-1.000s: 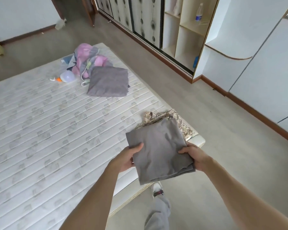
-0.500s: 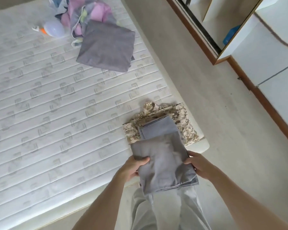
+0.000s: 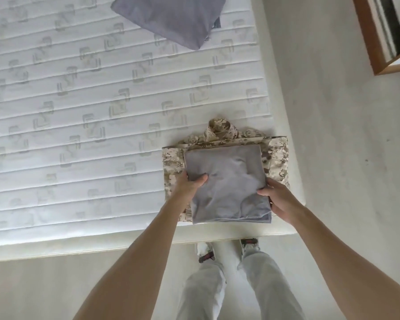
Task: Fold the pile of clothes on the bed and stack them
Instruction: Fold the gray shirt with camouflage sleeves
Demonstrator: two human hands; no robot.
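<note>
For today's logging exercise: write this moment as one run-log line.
left hand + right hand: grip grey garment | on camouflage garment | mattress corner

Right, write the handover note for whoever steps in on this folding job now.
Left hand: grips the left edge of the folded grey cloth garment, thumb on top.
Right hand: grips its right edge.
The garment lies on the folded camouflage-print garment at the white quilted mattress's near corner.
Done: these two folded, grey one not yet released.
Left: let go; another folded purple-grey piece lies farther up the mattress, apart from this stack.
</note>
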